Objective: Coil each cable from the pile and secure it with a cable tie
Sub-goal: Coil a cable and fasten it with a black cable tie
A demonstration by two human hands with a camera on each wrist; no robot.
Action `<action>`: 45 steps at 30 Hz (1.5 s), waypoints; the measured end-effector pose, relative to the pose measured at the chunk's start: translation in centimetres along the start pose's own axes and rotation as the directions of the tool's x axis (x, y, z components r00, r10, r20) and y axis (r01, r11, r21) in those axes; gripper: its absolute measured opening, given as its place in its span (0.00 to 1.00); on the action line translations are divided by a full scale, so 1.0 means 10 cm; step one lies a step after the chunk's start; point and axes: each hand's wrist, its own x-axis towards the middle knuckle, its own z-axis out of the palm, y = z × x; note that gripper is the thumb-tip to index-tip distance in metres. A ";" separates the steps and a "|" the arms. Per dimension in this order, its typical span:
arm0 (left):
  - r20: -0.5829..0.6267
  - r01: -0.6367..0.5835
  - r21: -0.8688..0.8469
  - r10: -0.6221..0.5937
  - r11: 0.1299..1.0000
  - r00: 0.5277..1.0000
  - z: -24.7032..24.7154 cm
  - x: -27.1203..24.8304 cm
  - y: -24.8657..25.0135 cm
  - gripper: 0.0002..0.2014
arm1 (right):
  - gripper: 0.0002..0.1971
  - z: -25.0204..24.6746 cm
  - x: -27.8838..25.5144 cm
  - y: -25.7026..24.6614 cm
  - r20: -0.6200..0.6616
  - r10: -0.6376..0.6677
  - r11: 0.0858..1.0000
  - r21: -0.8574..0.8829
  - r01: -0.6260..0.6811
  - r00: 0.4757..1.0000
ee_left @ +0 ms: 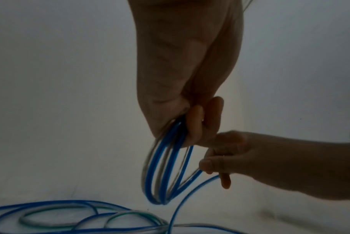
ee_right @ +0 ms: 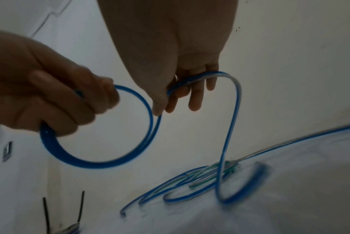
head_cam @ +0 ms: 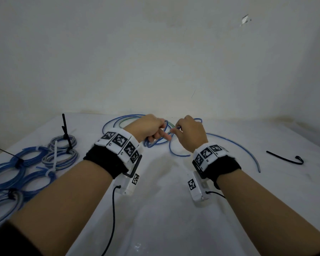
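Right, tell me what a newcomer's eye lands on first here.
At mid-table, the left hand grips a small blue coil while the right hand feeds in more of the blue cable. On the left edge lie finished tied coils; a spare black cable tie waits at the right.

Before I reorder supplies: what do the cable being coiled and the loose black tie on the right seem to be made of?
The blue cable, gripped by the left hand and fed by the right hand, looks like flexible plastic sheathing: glossy and partly see-through, and it bends into smooth loops. The black tie looks like a matte plastic strip, probably nylon, thin and curled at one end.
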 end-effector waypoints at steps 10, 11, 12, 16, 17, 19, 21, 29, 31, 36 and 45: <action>-0.318 -0.076 0.174 0.129 0.982 0.939 -0.03 0.03 0.04 0.11 | 0.15 -0.07 -0.06 0.03 0.439 -0.089 0.995 -0.002 0.100 0.894; -0.363 -0.125 0.159 0.176 0.979 0.915 -0.06 0.04 0.04 0.13 | 0.14 -0.08 -0.07 0.05 0.466 -0.101 0.995 0.033 0.097 0.879; -0.426 -0.168 0.161 0.222 0.973 0.877 -0.10 0.04 0.05 0.16 | 0.12 -0.07 -0.08 0.07 0.492 -0.105 0.994 0.068 0.082 0.864; -0.607 -0.348 0.091 0.329 0.933 0.724 -0.27 0.12 0.10 0.18 | 0.08 -0.01 -0.15 0.15 0.623 -0.075 0.950 0.281 -0.134 0.778; -0.641 -0.374 0.068 0.327 0.925 0.694 -0.32 0.15 0.12 0.17 | 0.11 -0.01 -0.17 0.17 0.661 -0.070 0.936 0.302 -0.180 0.747; -0.680 -0.413 0.018 0.314 0.911 0.662 -0.44 0.16 0.12 0.17 | 0.16 -0.01 -0.18 0.22 0.696 -0.056 0.921 0.313 -0.232 0.715; -0.708 -0.431 -0.025 0.288 0.902 0.645 -0.52 0.17 0.11 0.16 | 0.16 -0.01 -0.19 0.28 0.695 -0.070 0.896 0.360 -0.261 0.715; -0.579 -0.383 -0.123 0.247 0.915 0.777 -0.30 0.11 0.07 0.16 | 0.09 0.06 -0.15 0.25 0.513 0.112 0.883 0.341 -0.322 0.851; -0.401 -0.305 -0.210 0.202 0.929 0.893 -0.18 0.09 0.06 0.16 | 0.09 0.09 -0.10 0.23 0.360 0.238 0.814 0.433 -0.388 0.902; -0.121 -0.138 -0.264 0.109 0.955 0.987 0.07 0.03 -0.04 0.15 | 0.09 0.11 0.04 0.09 0.203 0.436 0.516 0.742 -0.428 0.877; -0.211 -0.155 -0.379 0.078 0.912 0.974 0.16 0.11 -0.09 0.13 | 0.11 -0.06 0.02 -0.22 0.173 0.300 0.301 0.916 -0.265 0.938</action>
